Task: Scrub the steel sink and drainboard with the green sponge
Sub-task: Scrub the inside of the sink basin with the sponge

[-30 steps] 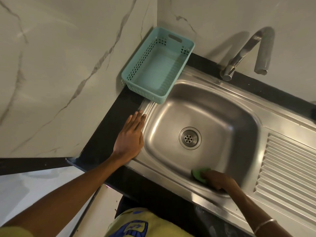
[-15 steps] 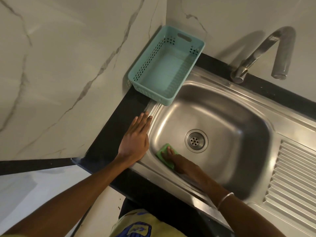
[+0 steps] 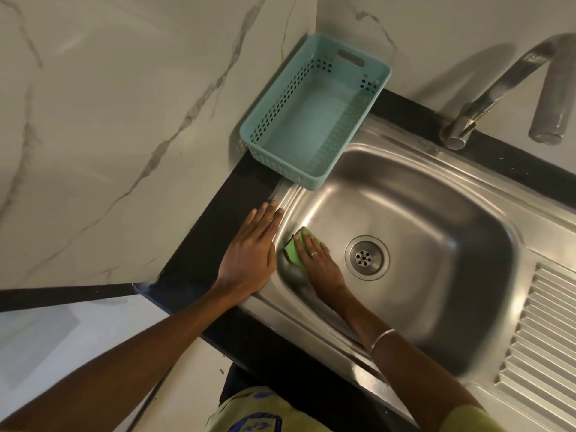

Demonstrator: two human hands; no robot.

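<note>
The steel sink [image 3: 436, 219] fills the middle, with a round drain [image 3: 367, 257] in its floor and a ribbed drainboard [image 3: 548, 344] to the right. The green sponge [image 3: 294, 249] lies on the sink's left inner wall, left of the drain. My right hand [image 3: 319, 263] presses flat on the sponge with straight fingers; a ring shows on one finger. My left hand [image 3: 252, 254] rests flat, fingers straight, on the sink's left rim and the black counter.
A teal plastic basket [image 3: 314, 120] sits in the back left corner, overhanging the sink rim. A steel tap [image 3: 505, 88] arches over the back right. Marble walls close off the left and back. The black counter [image 3: 199, 260] edges the sink.
My right hand has slid the sponge from the sink's front wall leftward and up the left wall. The left hand has stayed on the rim. The camera has shifted slightly.
</note>
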